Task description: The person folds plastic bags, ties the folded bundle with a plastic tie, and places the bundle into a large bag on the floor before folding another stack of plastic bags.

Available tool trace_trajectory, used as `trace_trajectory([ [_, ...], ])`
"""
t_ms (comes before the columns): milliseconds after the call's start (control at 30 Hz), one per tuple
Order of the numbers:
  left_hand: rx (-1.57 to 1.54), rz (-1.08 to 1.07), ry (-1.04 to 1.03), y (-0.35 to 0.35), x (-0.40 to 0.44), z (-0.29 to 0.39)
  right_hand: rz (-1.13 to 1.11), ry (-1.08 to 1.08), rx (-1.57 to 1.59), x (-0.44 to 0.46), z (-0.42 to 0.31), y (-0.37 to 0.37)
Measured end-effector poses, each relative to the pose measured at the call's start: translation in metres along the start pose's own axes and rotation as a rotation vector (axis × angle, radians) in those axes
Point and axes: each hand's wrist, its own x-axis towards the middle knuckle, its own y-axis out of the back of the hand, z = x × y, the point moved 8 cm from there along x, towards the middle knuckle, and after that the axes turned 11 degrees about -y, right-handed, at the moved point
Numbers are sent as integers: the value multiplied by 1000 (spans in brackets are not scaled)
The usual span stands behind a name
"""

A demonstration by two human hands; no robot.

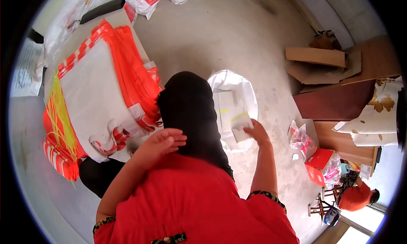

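My right hand (257, 133) grips a small white box-like packet (241, 124) with a yellow-green stripe, holding it over a round white bin or bag (253, 95). Inside that container lie more flat white pieces (225, 100), one with the same stripe. My left hand (163, 143) hovers by my dark trouser leg, its fingers stretched out and nothing in them. To its left is a stack of white sheet-like bags (91, 87) with orange-red edges. A bundle of thin yellow-green strips (57, 112) hangs along the stack's left side.
White plastic bags (144, 0) lie at the upper left. Flattened cardboard (316, 57) rests on a brown cabinet (335, 100) at the right. Below are a red box (319, 159) and plastic bags (300, 138). Another person (356, 196) sits at the lower right.
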Motion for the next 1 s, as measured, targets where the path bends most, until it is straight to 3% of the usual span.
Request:
trace_trajectory([
  [133,41,-16,116,-1,19,-14,-50,-34,-26,42,46,-13],
  [367,59,55,226,15,28,-29,19,29,308,51,14,-16],
  [467,3,35,246,19,24,-34,21,-73,407,103,83,-35],
  [633,-76,8,238,22,17,-34,208,-331,234,197,225,-60],
  [700,-83,15,235,25,13,-35,282,-367,174,207,235,-59],
  [800,-102,19,231,28,10,-36,398,-320,356,208,231,-59],
  [900,-111,-1,235,28,9,-36,400,-280,428,223,224,-59],
  [1000,-118,-18,237,28,9,-36,353,-413,519,199,193,-55],
])
